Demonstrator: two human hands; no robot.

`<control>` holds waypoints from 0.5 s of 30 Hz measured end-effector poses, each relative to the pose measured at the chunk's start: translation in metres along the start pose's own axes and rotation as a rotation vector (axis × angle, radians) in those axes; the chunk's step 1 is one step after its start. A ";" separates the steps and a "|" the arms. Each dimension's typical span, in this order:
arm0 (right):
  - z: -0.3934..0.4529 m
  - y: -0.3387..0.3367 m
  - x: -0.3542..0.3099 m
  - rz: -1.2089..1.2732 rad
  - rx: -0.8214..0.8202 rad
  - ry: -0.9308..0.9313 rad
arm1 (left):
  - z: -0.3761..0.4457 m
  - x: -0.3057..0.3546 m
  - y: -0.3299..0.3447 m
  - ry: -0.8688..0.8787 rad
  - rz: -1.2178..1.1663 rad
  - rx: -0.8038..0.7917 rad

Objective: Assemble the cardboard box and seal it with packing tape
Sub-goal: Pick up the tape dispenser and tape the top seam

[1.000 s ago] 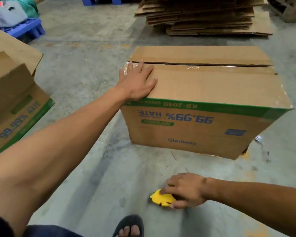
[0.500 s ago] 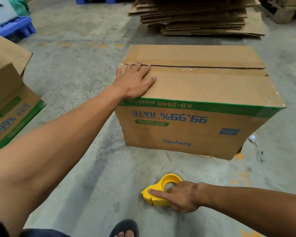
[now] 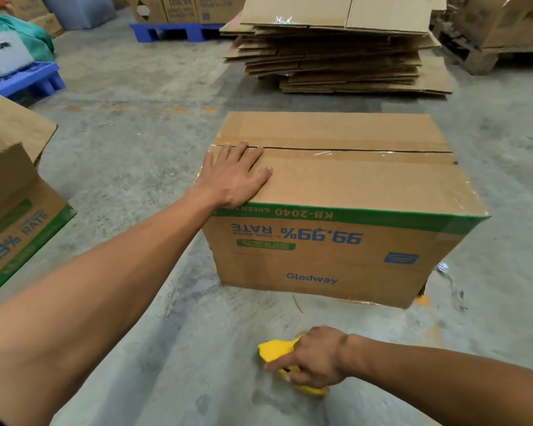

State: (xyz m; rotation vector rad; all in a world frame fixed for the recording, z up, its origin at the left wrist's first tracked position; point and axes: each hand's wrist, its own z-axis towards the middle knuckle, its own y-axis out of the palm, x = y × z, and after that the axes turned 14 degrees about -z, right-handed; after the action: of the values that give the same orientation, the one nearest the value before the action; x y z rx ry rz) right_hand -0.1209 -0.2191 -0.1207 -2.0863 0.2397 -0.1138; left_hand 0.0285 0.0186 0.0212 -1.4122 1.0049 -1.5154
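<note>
Nearest the camera, in front of the cardboard box [image 3: 336, 192], the right hand [image 3: 316, 359] curls its fingers round a yellow tape dispenser [image 3: 276, 352] low over the concrete floor [image 3: 154, 302], well apart from the box's printed front face. The box stands on the floor with its print upside down, so this is probably its bottom facing up. On the box's near left top corner, the left hand [image 3: 233, 176] lies flat with fingers spread, pressing the flaps down. Both top flaps are folded shut, and clear tape [image 3: 351, 155] glints along the seam between them, though a dark gap shows along that seam. Assembly looks done and the sealing at least partly done; pressing the tape down or adding another strip may remain. Beyond the box lies a stack of flattened cartons [image 3: 336, 53].
</note>
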 end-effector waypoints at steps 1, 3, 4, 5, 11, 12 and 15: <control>0.002 -0.008 0.006 0.020 0.031 0.040 | 0.001 0.000 0.000 -0.003 -0.003 -0.001; 0.004 -0.027 0.017 0.092 0.110 0.124 | 0.002 0.000 0.001 -0.004 0.000 0.006; 0.005 -0.035 0.022 0.150 0.149 0.168 | 0.003 0.000 0.002 -0.004 0.003 0.009; 0.007 -0.038 0.026 0.200 0.175 0.208 | 0.002 0.000 0.001 -0.005 0.003 0.010; -0.004 0.015 -0.012 0.153 -0.013 0.151 | 0.001 0.001 0.000 -0.008 0.006 0.008; -0.008 0.025 -0.018 0.161 -0.041 0.132 | 0.001 0.002 0.000 -0.008 0.007 0.009; -0.011 0.037 -0.021 0.186 -0.050 0.137 | 0.003 0.004 -0.001 -0.005 0.001 0.019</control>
State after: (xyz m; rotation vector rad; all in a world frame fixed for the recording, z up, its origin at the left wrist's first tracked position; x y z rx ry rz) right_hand -0.1483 -0.2418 -0.1464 -2.0966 0.5228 -0.1397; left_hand 0.0314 0.0151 0.0238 -1.4015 0.9850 -1.5162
